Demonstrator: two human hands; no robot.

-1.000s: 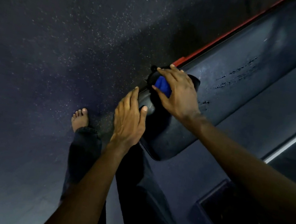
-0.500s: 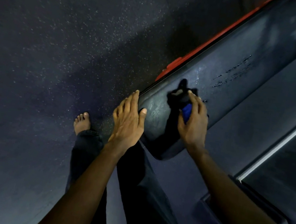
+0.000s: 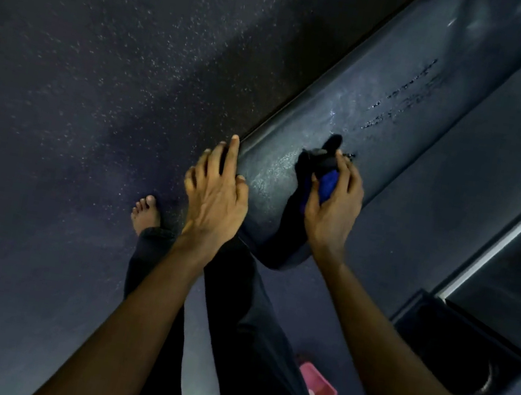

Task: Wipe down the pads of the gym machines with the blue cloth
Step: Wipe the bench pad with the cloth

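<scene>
Head view looks down on a long dark pad (image 3: 377,120) running from 7 o'clock up to 1 o'clock across the frame. At 3 o'clock of centre, the right hand (image 3: 333,205) has its fingers closed around the bunched blue cloth (image 3: 328,182), which rests on the pad. At 9 o'clock of it, the left hand (image 3: 217,190) lies spread, fingers apart, on the pad's edge. A bare foot (image 3: 145,213) stands on the speckled floor (image 3: 102,69).
</scene>
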